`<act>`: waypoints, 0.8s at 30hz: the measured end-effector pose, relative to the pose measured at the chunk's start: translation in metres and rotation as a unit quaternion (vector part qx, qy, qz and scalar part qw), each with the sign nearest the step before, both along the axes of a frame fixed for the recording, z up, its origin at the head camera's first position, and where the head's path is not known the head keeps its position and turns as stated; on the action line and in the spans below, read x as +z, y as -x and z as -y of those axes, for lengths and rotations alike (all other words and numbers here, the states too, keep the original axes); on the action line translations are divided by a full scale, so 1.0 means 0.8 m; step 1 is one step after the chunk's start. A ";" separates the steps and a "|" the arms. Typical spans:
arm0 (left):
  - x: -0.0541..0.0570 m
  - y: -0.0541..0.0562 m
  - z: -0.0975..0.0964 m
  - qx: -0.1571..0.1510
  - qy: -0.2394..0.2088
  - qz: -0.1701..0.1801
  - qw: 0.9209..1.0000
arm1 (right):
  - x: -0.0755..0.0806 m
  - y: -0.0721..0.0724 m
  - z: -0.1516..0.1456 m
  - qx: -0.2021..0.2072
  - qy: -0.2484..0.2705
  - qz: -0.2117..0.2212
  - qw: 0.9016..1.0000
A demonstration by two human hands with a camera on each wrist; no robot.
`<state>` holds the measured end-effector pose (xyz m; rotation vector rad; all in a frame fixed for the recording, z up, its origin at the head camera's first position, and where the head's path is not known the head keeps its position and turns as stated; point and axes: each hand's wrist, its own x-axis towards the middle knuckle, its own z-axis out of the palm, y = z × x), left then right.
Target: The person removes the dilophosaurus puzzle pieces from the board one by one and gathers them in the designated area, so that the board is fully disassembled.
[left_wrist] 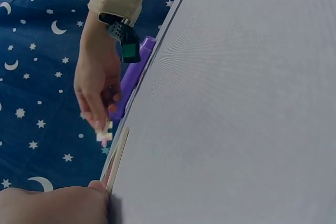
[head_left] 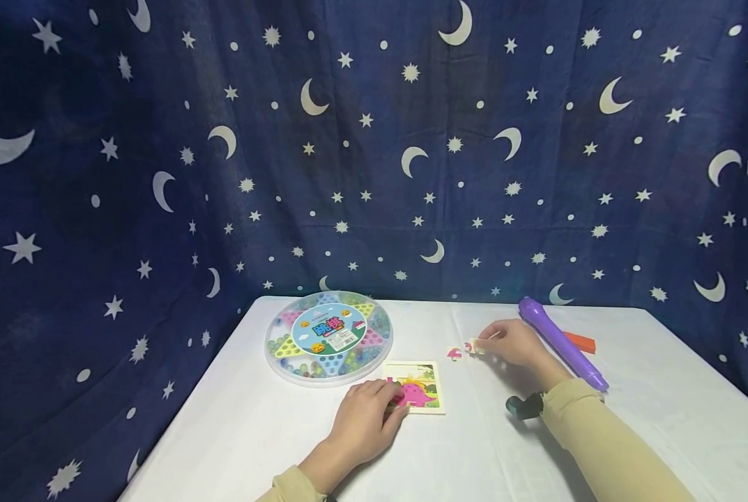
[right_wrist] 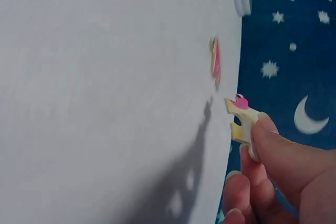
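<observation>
My right hand [head_left: 514, 343] pinches a jigsaw piece [right_wrist: 249, 118] between thumb and fingers, raised a little over the table. The piece is cream with a pink patch and a rounded notch. Left of it on the white cloth lies a loose jigsaw piece [head_left: 454, 354] with pink on it. Nearer me is a small framed dinosaur puzzle [head_left: 425, 411], showing a pink dinosaur on a yellow and green ground. My left hand [head_left: 362, 422] rests on that puzzle's left side, thumb and fingertips over the picture, hiding its lower left part.
A round, clear-lidded Chinese checkers box [head_left: 279, 366] with coloured marbles stands at the back left. Behind my right hand lie a purple stick-like object [head_left: 562, 341] and an orange block [head_left: 581, 341]. A dark blue star-patterned curtain [head_left: 374, 174] borders the table at the back and sides.
</observation>
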<state>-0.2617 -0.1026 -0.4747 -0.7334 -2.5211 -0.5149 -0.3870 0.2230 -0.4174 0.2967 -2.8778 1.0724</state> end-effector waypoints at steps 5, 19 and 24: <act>0.000 -0.001 0.003 -0.006 -0.009 -0.008 1.000 | -0.004 -0.002 -0.011 -0.022 0.011 0.058 0.998; -0.001 0.000 0.004 -0.010 0.004 -0.006 1.000 | -0.013 -0.004 -0.003 -0.018 -0.076 0.038 0.996; 0.002 -0.002 0.001 -0.011 0.024 -0.003 1.000 | -0.008 -0.007 0.003 -0.016 -0.083 0.034 0.996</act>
